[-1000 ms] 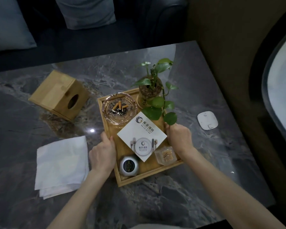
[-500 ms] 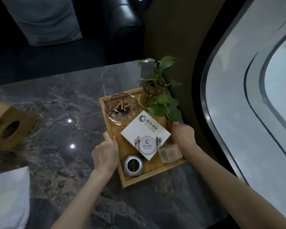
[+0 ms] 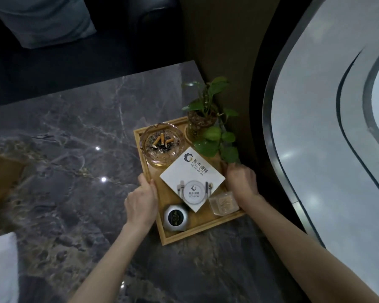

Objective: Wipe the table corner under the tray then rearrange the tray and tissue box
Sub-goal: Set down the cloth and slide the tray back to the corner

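The wooden tray [image 3: 197,231] sits at the right edge of the dark marble table [image 3: 74,149], near its far right corner. It carries a glass ashtray [image 3: 160,147] with cigarette butts, a potted green plant [image 3: 208,123], a white printed card [image 3: 192,179], a round white gadget [image 3: 176,217] and a small clear box [image 3: 223,203]. My left hand [image 3: 141,201] grips the tray's left rim and my right hand [image 3: 242,181] grips its right rim. The wooden tissue box [image 3: 0,178] is cut off at the left edge. A white cloth [image 3: 0,267] lies at the lower left.
A dark sofa with grey cushions [image 3: 44,20] stands behind the table. To the right of the table runs a brown wall [image 3: 228,51] and a curved pale window frame [image 3: 315,149].
The tray has moved right toward the table's right edge with both hands on it, and it now covers the spot where a small white pad lay. My view has swung right, so tissue box and cloth slid left.
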Tool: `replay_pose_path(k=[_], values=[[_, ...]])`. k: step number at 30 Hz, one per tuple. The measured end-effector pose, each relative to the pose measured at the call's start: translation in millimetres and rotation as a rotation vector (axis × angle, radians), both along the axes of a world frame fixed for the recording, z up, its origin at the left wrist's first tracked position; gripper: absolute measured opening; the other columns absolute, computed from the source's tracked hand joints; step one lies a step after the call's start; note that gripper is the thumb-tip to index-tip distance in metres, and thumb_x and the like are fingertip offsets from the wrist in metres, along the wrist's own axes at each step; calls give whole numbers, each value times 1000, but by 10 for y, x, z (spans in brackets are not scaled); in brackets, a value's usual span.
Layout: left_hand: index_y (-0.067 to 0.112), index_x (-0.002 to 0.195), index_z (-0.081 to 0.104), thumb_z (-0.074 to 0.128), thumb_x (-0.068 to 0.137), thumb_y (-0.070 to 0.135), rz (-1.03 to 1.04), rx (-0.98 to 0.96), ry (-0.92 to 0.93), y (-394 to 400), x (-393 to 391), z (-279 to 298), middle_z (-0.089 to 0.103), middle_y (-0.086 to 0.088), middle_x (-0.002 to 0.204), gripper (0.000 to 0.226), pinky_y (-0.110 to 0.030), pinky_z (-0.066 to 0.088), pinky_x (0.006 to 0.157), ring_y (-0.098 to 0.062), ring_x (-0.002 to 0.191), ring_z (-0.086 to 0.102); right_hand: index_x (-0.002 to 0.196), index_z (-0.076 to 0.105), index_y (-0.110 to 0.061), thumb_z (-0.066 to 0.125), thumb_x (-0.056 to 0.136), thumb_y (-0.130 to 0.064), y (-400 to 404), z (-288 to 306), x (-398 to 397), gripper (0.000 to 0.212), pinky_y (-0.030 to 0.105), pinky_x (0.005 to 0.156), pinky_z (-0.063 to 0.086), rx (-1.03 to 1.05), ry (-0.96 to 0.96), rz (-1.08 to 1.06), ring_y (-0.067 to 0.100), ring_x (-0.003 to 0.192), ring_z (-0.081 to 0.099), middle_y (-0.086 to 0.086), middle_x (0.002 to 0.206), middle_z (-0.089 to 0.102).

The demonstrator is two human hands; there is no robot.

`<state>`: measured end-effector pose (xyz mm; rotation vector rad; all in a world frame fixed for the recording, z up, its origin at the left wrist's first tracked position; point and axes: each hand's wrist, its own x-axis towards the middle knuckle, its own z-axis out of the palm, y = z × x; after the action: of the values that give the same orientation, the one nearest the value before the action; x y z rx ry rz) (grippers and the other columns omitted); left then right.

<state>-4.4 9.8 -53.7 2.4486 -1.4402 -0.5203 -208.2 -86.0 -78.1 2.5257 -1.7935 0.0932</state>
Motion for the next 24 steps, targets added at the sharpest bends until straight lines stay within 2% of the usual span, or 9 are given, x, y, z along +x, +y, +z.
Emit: replay_pose_path(k=[5, 9, 15, 19, 21, 22, 24], values=[[-2, 105, 45, 33, 96, 19, 7, 2, -9, 10, 25, -99, 68, -26, 76, 26, -39, 37, 58, -43, 69, 63, 45, 57, 0, 85, 28, 9, 29, -80, 4, 34, 13, 27, 34, 65, -42, -23, 22, 23, 49, 11, 34, 52], [-4, 109, 45, 34, 96, 18, 8, -8, -9, 0, 32, -137, 68, -27, 76, 28, -41, 39, 58, -44, 70, 64, 46, 57, 1, 84, 32, 10, 17, -105, -2, 32, 15, 27, 34, 109, -40, -13, 23, 24, 49, 13, 35, 52], [-3, 109, 45, 34, 96, 20, 13, -30, -17, 19, 34, -166, 68, -27, 78, 28, -41, 42, 59, -44, 71, 64, 49, 58, -3, 91, 43, -5, 17, -99, -3, 34, 13, 28, 32, 89, 11, -51, 21, 25, 50, 10, 36, 53], [-2, 112, 43, 33, 96, 23, 15, -15, -16, 34, 27, -159, 68, -26, 80, 31, -44, 45, 61, -43, 73, 64, 49, 58, -4, 91, 49, -7, 16, -53, 19, 33, 15, 28, 33, 96, 15, -82, 21, 26, 50, 8, 35, 53], [1, 113, 40, 31, 96, 28, 4, 23, -21, 41, 20, -128, 68, -25, 85, 33, -45, 46, 64, -43, 77, 64, 66, 64, 1, 79, 73, -15, 14, 62, 29, 23, 22, 37, 41, 125, 25, -83, 26, 40, 62, 15, 49, 63], [2, 113, 39, 30, 96, 30, -5, 55, -28, 41, 25, -103, 67, -25, 89, 34, -45, 46, 66, -43, 80, 63, 84, 65, 3, 63, 88, -19, 9, 127, 37, 23, 27, 47, 45, 201, 11, -111, 31, 57, 67, 19, 65, 68], [6, 114, 37, 29, 96, 33, -29, 119, -43, 49, 61, -45, 66, -23, 96, 34, -45, 45, 71, -42, 87, 62, 111, 56, -1, 40, 99, -22, 7, 229, 12, 29, 33, 63, 47, 382, 0, -139, 36, 86, 67, 21, 95, 69]])
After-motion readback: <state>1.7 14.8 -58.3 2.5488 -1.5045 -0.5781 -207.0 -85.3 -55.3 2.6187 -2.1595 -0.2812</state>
